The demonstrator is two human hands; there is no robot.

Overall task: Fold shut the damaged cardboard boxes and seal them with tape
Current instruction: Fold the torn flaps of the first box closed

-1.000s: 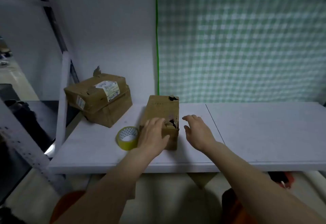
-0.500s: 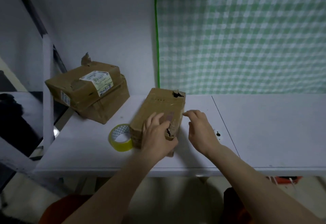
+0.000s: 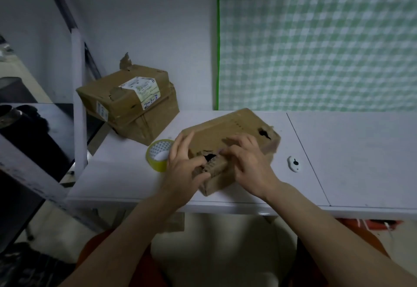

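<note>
A small, battered cardboard box [image 3: 234, 128] lies at an angle on the white table [image 3: 352, 151], with a torn hole in its near end and another near its far right corner. My left hand [image 3: 184, 167] grips the near left corner, fingers along the side and thumb at the torn edge. Over the top of the box lies my right hand [image 3: 249, 162], its bent fingers and thumb at the same tear. A roll of yellow tape [image 3: 158, 155] lies flat just left of the box, partly behind my left hand.
Two larger taped boxes [image 3: 126, 103] are stacked at the table's back left, the top one labelled. A small white fitting [image 3: 294, 163] sits on the table right of the box. A white upright post [image 3: 79, 106] stands at the left edge. A green checked sheet [image 3: 316, 38] hangs behind.
The box has turned from lengthwise to slanted across the table and come nearer. My right hand has moved from beside the box onto its top, and both hands have closed on the torn near end.
</note>
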